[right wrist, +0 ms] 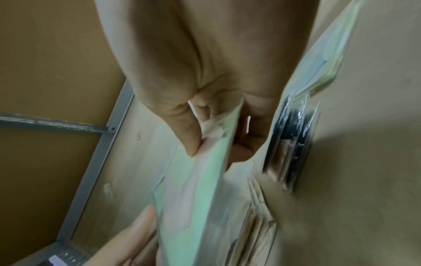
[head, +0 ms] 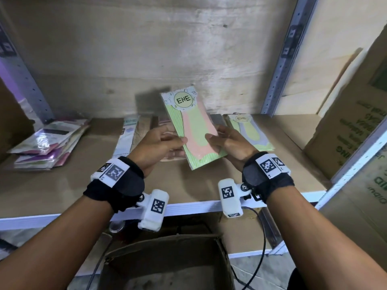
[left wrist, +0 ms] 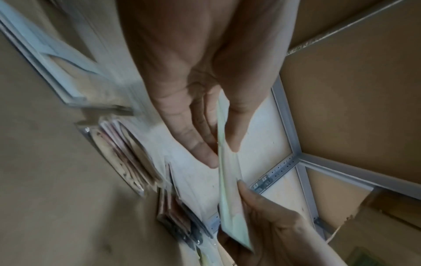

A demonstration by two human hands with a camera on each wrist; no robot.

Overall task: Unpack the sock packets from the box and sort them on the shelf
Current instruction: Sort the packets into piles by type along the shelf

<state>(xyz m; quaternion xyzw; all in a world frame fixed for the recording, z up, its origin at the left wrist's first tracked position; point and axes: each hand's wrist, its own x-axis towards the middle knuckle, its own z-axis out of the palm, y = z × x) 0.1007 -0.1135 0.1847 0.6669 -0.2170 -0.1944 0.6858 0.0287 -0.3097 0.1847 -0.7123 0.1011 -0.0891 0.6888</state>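
Note:
A green and pink sock packet [head: 193, 130] with a round ENE label is held tilted above the shelf board [head: 184, 185]. My left hand [head: 181, 146] pinches its left edge, thumb on top and fingers beneath. My right hand [head: 213, 141] pinches its right edge the same way. The left wrist view shows the packet [left wrist: 230, 180] edge-on between thumb and fingers of the left hand [left wrist: 218, 153]. In the right wrist view the right hand [right wrist: 205, 147] clamps the packet [right wrist: 193, 198]. An open cardboard box [head: 167, 262] stands below the shelf; its inside is dark.
On the shelf lie a pile of purple and pink packets [head: 48, 143] at the left, a white and blue packet [head: 125, 137] and a green and grey packet [head: 249, 130] behind my hands. Large cardboard boxes [head: 351, 132] stand at the right. A metal upright [head: 278, 65] rises beside them.

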